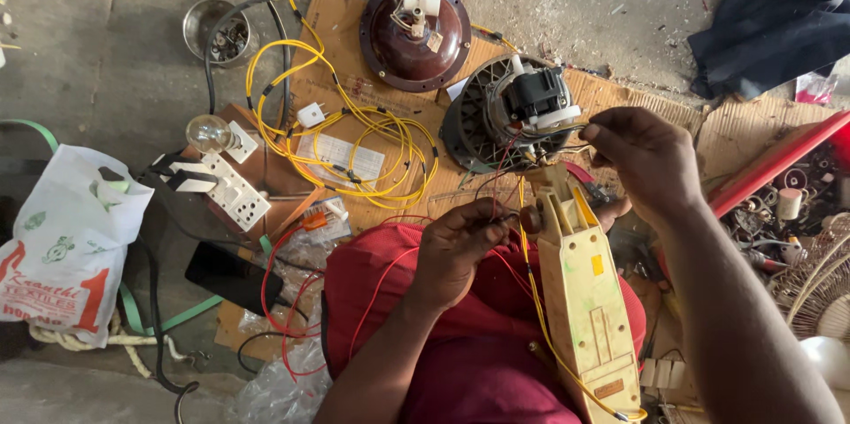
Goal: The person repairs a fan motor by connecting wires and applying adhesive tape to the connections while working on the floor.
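My left hand [458, 247] pinches thin red wires [496, 212] just left of a cream-yellow plastic fan stand [584, 300] that lies across my lap. My right hand [645, 158] is raised to the right of a fan motor [536, 96] and pinches the ends of thin wires coming from it. The motor sits in a dark round grille housing [469, 119] on cardboard [341, 21]. Red and yellow wires run from the motor down along the stand.
A maroon dome cover [416, 34] lies behind the motor. Coiled yellow wire [354, 123], a white switchboard with a bulb [226, 172], a black phone [232, 278], a metal bowl [215, 30], a white plastic bag [66, 242], dark cloth [770, 30] and a box of parts [788, 203] surround me.
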